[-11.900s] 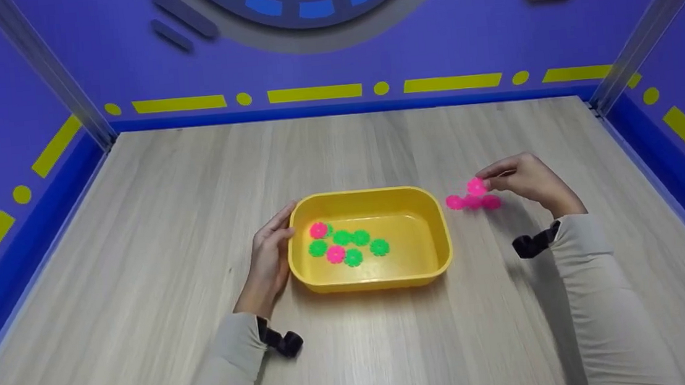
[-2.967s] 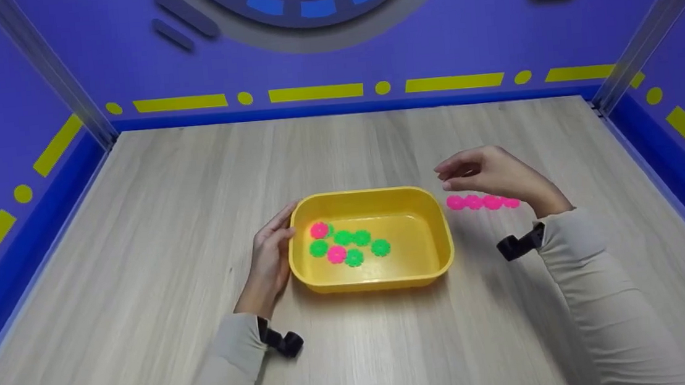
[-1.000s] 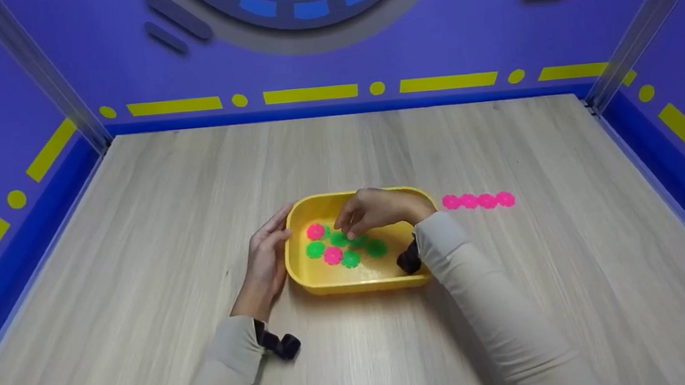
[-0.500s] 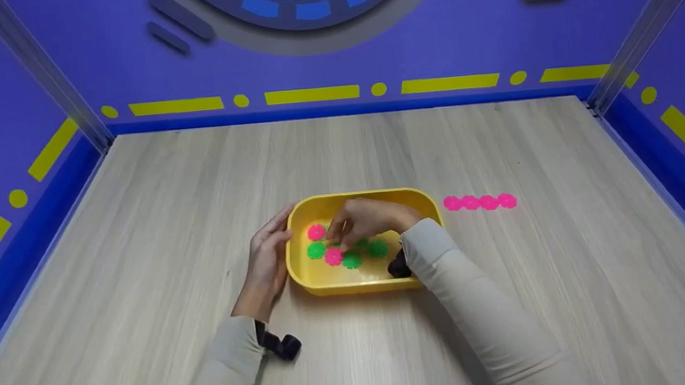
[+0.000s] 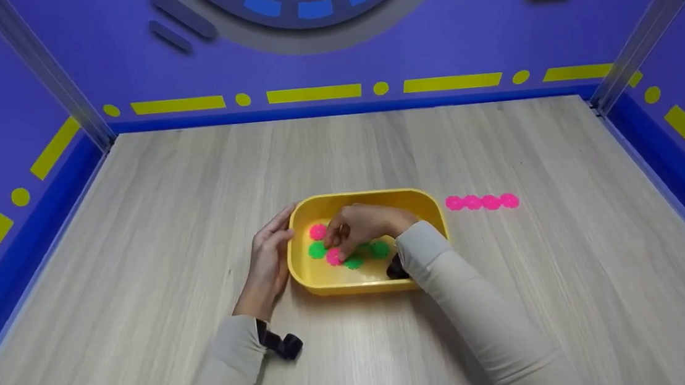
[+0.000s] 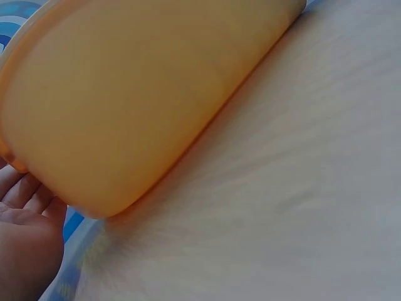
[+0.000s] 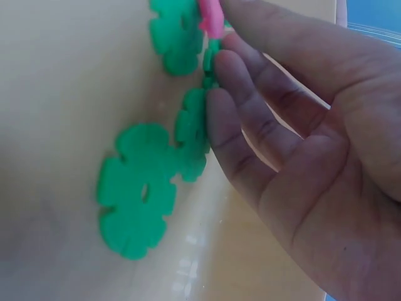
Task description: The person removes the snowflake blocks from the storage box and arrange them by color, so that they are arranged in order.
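Observation:
My left hand (image 5: 269,258) grips the left end of the yellow plastic tub (image 5: 372,287), thumb at the rim and fingers along the outer wall. In the left wrist view, the fingers (image 6: 31,194) lie by the tub's underside edge. Inside the tub, my right hand (image 5: 367,222) bends its fingers down and pinches at the edge of a pink notched disc (image 5: 334,257). Green notched discs (image 7: 138,191) lie against and beside its fingers in the right wrist view. Another pink disc (image 5: 318,231) and a green disc (image 5: 317,250) lie to its left; the hand hides others.
A row of pink notched discs (image 5: 481,202) lies on the wood-grain table (image 5: 357,358), right of the tub. Blue printed walls (image 5: 332,69) enclose the back and sides. A black wrist camera (image 5: 284,346) sits on the left cuff.
Pink discs right of the tub now form a straight row. My right hand moved from there into the tub, then shifted left and down to the pink disc. The left hand stayed on the tub.

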### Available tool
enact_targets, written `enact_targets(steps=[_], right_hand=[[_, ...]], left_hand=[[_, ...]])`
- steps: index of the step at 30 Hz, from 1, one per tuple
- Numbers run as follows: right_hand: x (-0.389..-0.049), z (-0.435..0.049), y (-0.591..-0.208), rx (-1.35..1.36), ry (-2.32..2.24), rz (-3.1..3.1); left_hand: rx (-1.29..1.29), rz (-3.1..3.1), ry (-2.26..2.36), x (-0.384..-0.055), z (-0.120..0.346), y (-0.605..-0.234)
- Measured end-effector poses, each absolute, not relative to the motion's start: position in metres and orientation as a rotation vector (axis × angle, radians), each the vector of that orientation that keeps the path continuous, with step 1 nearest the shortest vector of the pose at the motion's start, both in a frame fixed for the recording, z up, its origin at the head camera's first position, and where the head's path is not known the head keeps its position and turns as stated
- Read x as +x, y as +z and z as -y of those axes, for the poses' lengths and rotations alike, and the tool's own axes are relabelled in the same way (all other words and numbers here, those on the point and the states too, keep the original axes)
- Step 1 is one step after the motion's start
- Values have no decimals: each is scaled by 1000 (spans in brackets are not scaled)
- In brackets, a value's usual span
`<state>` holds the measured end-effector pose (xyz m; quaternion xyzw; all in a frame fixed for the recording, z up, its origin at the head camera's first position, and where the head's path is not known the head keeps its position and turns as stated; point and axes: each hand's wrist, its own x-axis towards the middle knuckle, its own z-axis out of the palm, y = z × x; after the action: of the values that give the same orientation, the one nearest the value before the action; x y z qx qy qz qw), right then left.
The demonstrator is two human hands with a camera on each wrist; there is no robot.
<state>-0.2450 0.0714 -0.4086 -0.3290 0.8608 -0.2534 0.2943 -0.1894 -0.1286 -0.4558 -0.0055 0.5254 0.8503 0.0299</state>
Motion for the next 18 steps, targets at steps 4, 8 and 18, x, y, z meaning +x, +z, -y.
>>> enact_targets(steps=[4, 8, 18], right_hand=[[-245, -71, -409, -906, -654, -2290], [-245, -70, -410, -931, -641, -2294], [-243, -68, -409, -955, -591, -2292]], left_hand=[[-23, -1621, 2620, -189, 128, -456], [-22, -1612, 2618, -189, 129, -456], [-23, -1595, 2621, -190, 129, -457]])
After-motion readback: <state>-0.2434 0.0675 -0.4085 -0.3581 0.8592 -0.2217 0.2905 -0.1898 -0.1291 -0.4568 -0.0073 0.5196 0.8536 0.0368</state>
